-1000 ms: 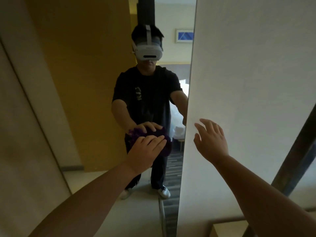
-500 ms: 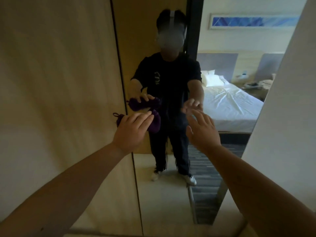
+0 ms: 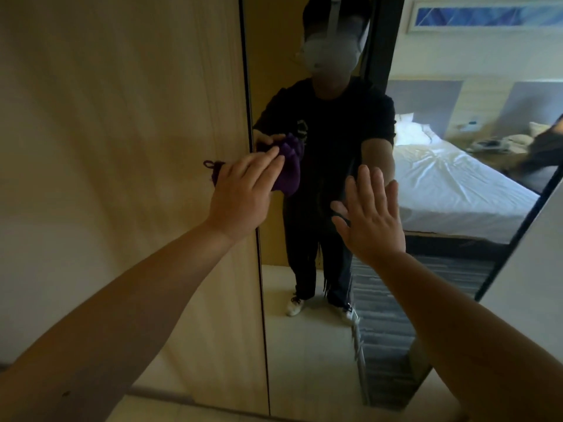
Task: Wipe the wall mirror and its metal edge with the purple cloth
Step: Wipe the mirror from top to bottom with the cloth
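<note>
A tall wall mirror (image 3: 307,345) fills the middle of the head view, with a thin dark metal edge (image 3: 259,269) down its left side. My left hand (image 3: 240,193) presses the bunched purple cloth (image 3: 288,175) against the glass right at that left edge, about chest height. A dark loop of the cloth sticks out left of my wrist over the wood panel. My right hand (image 3: 370,222) is raised flat with fingers spread, close to or on the glass, holding nothing. The mirror reflects me and the cloth.
A light wood panel (image 3: 122,147) lies left of the mirror. A white wall (image 3: 533,284) juts in at the right beyond the mirror's slanting dark right edge. A bed and a bedside table show only as reflections.
The view has swung left, so the mirror's left edge now shows. My left hand and the cloth slid left across the glass to that edge. My right hand left the white wall and faces the glass.
</note>
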{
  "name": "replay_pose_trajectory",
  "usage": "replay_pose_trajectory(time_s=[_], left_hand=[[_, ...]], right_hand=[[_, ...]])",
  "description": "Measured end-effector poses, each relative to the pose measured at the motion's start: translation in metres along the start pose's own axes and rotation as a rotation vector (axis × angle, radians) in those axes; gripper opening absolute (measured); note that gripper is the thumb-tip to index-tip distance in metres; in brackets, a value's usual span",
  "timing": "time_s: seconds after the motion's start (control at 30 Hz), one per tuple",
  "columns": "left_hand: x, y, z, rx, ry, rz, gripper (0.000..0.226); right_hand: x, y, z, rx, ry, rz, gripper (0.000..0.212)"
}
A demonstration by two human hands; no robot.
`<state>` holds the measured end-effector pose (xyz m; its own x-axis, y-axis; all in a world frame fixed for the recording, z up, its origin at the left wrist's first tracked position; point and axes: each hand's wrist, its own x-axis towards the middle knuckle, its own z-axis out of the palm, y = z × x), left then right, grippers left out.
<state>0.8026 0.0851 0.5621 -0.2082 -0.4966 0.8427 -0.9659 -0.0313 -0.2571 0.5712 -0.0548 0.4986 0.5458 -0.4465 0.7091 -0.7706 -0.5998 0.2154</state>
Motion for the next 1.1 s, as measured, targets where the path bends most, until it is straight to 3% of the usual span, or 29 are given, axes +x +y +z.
replay_pose_trajectory(time_s=[0.17, 0.27, 0.6, 0.77, 0.9, 1.0, 1.1], left_hand=[[0.042, -0.004, 0.017, 0.037, 0.209, 0.063, 0.049], [0.035, 0.003, 0.046, 0.039, 0.23, 0.145, 0.048], [-0.16, 0.053, 0.169, 0.154, 0.136, 0.25, 0.063], [-0.231, 0.072, 0.21, 0.162, 0.12, 0.231, 0.057], [-0.27, 0.083, 0.214, 0.144, -0.023, 0.248, 0.048], [-0.254, 0.089, 0.194, 0.038, -0.065, 0.201, 0.04], [-0.198, 0.088, 0.161, -0.071, 0.037, 0.154, 0.042]], right_hand=[[0.004, 0.003, 0.022, 0.005, 0.122, -0.013, 0.074], [0.006, 0.005, 0.032, 0.019, 0.228, -0.034, 0.073], [0.012, 0.008, 0.049, 0.045, 0.53, -0.066, 0.064], [0.012, 0.007, 0.05, 0.02, 0.537, -0.051, 0.064], [0.007, 0.006, 0.043, 0.086, 0.497, -0.062, 0.061], [-0.014, 0.02, 0.04, 0.135, 0.44, -0.045, 0.063], [-0.053, 0.045, 0.042, 0.137, 0.37, 0.032, 0.072]])
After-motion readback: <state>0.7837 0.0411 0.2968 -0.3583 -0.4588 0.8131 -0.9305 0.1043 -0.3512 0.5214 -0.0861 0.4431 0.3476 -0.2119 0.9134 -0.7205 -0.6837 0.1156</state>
